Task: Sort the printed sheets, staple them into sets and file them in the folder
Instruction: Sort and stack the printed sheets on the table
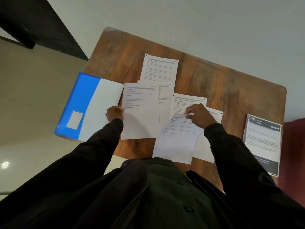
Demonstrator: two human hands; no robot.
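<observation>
1. Right hand [200, 115] pinches the top edge of one printed sheet [178, 142], raising it clear, likely to sort it.
2. Left hand [115, 114] pinches a second sheet [140, 119] by its left edge, steadying it beside the blue folder [85, 103] on the worktop [231, 83].

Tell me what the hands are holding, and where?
The right hand pinches the top edge of the nearest sheet. The left hand pinches the left edge of a second sheet, beside the blue folder.

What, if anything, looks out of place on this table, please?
The blue-and-white folder juts past the wooden table's left edge, and the white printed sheet pinched by the right hand lies askew, overhanging the near edge.
</observation>
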